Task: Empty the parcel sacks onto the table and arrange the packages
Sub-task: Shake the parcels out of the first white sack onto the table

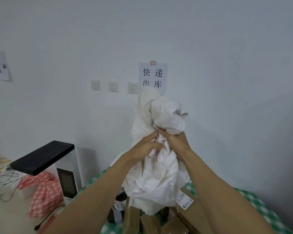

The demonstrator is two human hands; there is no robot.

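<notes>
A table (254, 198) covered in green-checked cloth sits beneath a white woven sack (156, 183), which is held up crumpled above it. Directly under the sack's lower end lie brown cardboard packages (189, 215), one bearing a white label. Left of the sack stands a white machine (44, 156) with a black top. The left hand (145, 147) and right hand (176, 142) meet at the sack's gathered middle. Their fingers (156, 135) are curled tightly into the bunched fabric, gripping it, and the sack's loose end billows above them.
</notes>
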